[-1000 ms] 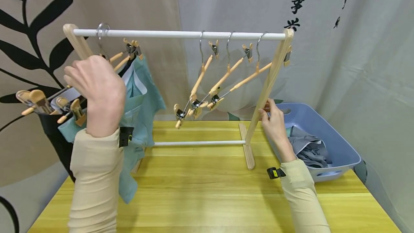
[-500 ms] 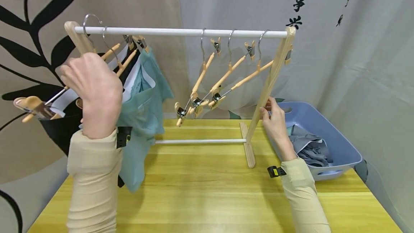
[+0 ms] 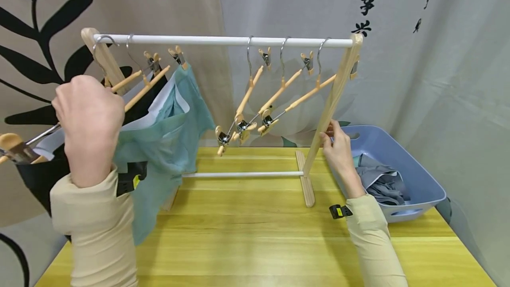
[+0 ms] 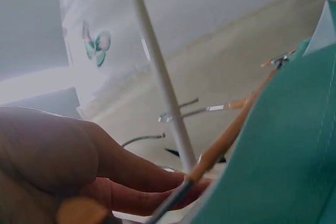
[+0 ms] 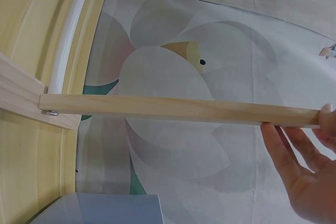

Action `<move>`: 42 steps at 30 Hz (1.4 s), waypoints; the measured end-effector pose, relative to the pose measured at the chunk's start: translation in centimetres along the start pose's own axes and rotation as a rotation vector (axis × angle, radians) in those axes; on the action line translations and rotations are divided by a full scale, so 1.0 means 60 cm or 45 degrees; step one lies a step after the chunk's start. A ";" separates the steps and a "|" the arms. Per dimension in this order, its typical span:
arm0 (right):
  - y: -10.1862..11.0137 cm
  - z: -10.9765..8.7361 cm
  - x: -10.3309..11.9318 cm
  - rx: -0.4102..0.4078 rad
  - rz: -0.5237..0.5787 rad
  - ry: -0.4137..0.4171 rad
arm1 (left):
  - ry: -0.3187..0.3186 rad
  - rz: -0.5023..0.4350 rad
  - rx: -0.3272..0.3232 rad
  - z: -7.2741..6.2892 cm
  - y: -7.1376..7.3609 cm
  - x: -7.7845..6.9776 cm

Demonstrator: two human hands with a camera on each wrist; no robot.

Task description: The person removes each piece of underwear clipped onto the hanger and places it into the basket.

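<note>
My left hand (image 3: 88, 123) grips a wooden clip hanger just below its neck, at the left end of the rack. The steel hook (image 3: 104, 39) of that hanger overlaps the white rod (image 3: 199, 40) in the head view. A black garment (image 3: 44, 180) with a pale lining is clipped to it. Right beside it, a teal garment (image 3: 167, 136) hangs from another clip hanger (image 3: 147, 85) hooked on the rod. The left wrist view shows my fingers (image 4: 142, 174) behind that teal garment's hanger. My right hand (image 3: 338, 156) pinches the rack's right wooden post (image 3: 330, 105) between thumb and fingers.
Several bare clip hangers (image 3: 275, 96) hang toward the rod's right end. A blue basket (image 3: 426, 185) holding grey cloth (image 3: 380, 183) stands right of the rack. The rack's lower white bar (image 3: 247, 175) runs close over the yellow wooden table (image 3: 255, 242). A printed curtain hangs behind.
My left hand has moved left with its hanger and the black garment. Its hook rose above the rod, then came down farther left, apart from the teal garment's hook. The right hand has stayed put.
</note>
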State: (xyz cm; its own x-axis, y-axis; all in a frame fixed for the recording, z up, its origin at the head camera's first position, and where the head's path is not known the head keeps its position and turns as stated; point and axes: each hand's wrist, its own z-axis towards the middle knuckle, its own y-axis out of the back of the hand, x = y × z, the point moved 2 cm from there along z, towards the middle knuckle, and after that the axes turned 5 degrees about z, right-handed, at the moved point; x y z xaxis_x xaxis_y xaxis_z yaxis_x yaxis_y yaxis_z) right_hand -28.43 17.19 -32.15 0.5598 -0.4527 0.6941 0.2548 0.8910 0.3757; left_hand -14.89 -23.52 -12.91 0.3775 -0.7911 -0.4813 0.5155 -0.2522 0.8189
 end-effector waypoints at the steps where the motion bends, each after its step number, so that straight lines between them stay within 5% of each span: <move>1: 0.000 0.000 0.000 0.001 0.000 -0.001 | 0.002 -0.008 0.002 -0.002 0.002 0.005; 14: 0.001 -0.001 -0.004 0.006 0.002 -0.020 | 0.020 0.010 -0.142 -0.039 0.009 0.062; 22: 0.000 0.000 -0.004 0.006 0.013 -0.016 | 0.022 0.059 -0.100 -0.068 -0.003 0.088; 42: 0.000 0.001 -0.006 0.003 -0.010 -0.007 | -0.065 0.128 -0.159 -0.131 -0.027 0.126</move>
State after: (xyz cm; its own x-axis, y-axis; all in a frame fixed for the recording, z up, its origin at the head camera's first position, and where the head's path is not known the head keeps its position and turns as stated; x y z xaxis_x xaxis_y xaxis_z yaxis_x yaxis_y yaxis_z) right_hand -28.70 17.35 -32.36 0.5532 -0.4598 0.6947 0.2572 0.8874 0.3825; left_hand -6.83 -24.71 -20.33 0.3938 -0.8370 -0.3800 0.5699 -0.1021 0.8154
